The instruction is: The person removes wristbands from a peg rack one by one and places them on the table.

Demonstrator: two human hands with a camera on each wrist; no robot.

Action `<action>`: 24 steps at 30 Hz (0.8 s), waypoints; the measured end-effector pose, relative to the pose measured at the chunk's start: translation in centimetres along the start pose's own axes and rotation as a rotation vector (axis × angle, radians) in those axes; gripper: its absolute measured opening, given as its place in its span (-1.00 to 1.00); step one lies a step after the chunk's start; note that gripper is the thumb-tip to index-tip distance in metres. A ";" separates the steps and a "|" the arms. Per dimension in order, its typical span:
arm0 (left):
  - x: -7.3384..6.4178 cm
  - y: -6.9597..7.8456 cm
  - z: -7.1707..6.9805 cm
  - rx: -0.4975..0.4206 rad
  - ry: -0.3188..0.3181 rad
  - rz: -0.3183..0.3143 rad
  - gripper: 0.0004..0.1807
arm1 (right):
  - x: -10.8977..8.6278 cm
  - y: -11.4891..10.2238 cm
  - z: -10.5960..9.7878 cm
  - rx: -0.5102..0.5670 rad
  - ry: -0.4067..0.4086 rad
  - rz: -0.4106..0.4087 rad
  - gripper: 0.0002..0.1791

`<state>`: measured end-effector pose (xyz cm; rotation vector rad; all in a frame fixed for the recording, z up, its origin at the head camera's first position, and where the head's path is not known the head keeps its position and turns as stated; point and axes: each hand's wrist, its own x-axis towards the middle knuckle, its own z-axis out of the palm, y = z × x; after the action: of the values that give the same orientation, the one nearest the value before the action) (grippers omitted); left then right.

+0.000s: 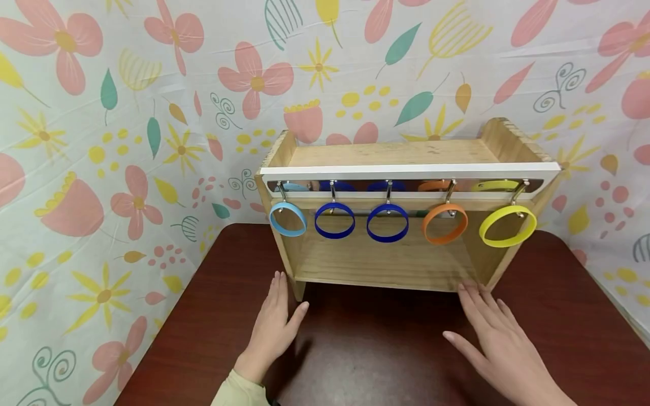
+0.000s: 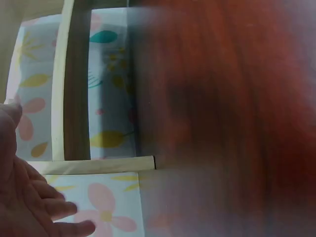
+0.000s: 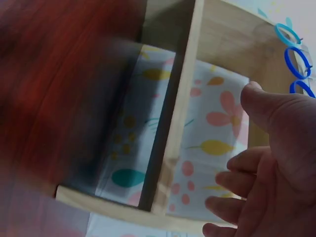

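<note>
A wooden shelf rack (image 1: 386, 265) stands on the table, with a white-edged hook rail (image 1: 406, 171) along its top front. From the hooks hang a light blue ring (image 1: 274, 224), two dark blue rings (image 1: 319, 225), an orange ring (image 1: 425, 228) and a yellow ring (image 1: 500, 243). My left hand (image 1: 271, 327) is by the rack's lower left corner, fingers straight and thumb apart. At the lower right corner, my right hand (image 1: 503, 344) has its fingers extended, fingertips overlapping the wood in the head view. Neither hand holds anything; both wrist views show spread fingers beside the frame.
The dark red-brown table (image 1: 370, 344) reaches out in front of the rack and to both sides. Behind it and along the left hangs a floral-patterned cloth (image 1: 193, 113). The rack has an upper shelf (image 1: 391, 152) between two raised wooden sides.
</note>
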<state>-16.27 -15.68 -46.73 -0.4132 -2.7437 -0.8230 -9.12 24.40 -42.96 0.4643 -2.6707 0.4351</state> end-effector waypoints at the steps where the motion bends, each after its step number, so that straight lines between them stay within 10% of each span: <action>1: 0.3 -0.1 0.0 -0.025 -0.001 -0.002 -0.08 | 0.3 -0.2 0.0 0.006 0.006 -0.011 -0.10; 13: 3.3 -0.4 0.7 -0.234 0.172 -0.064 -0.62 | 3.9 -4.1 -0.3 0.214 -0.029 0.002 -0.33; 24: 5.6 -0.5 1.0 -0.240 0.181 -0.141 -0.77 | 7.1 -7.2 0.6 0.316 -0.003 -0.106 -0.44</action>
<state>-21.78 -14.39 -46.06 -0.1791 -2.5378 -1.1718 -12.74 15.90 -38.75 0.6947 -2.5723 0.8289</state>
